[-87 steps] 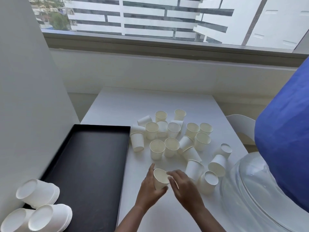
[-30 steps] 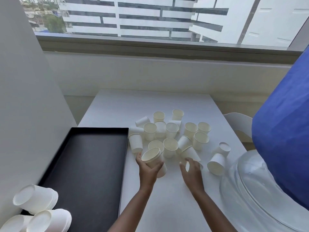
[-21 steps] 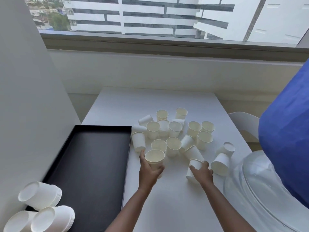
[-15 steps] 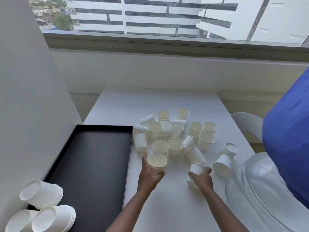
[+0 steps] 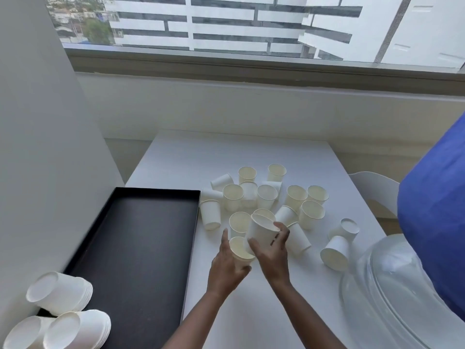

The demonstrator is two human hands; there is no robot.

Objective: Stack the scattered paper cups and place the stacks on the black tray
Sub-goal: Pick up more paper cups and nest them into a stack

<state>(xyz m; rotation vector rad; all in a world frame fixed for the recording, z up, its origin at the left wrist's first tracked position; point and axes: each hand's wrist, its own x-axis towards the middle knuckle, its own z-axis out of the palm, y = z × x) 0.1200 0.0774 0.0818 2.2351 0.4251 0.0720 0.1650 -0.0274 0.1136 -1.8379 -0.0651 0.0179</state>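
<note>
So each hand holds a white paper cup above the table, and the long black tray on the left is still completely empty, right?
Not quite. The head view shows the long black tray already holds stacks of white paper cups at its near end. The rest stands: the left hand and right hand each hold a cup.

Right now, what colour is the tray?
Black, matte, the tray left of the loose cups; head view shows it.

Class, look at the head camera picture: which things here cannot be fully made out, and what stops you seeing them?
- Stacks of cups at bottom left: head view, frame edge cuts them; count unreadable.
- Held stack: left hand hides its base, so its cup number is unclear.
- Clear dome: cut by the lower right edge.
</note>
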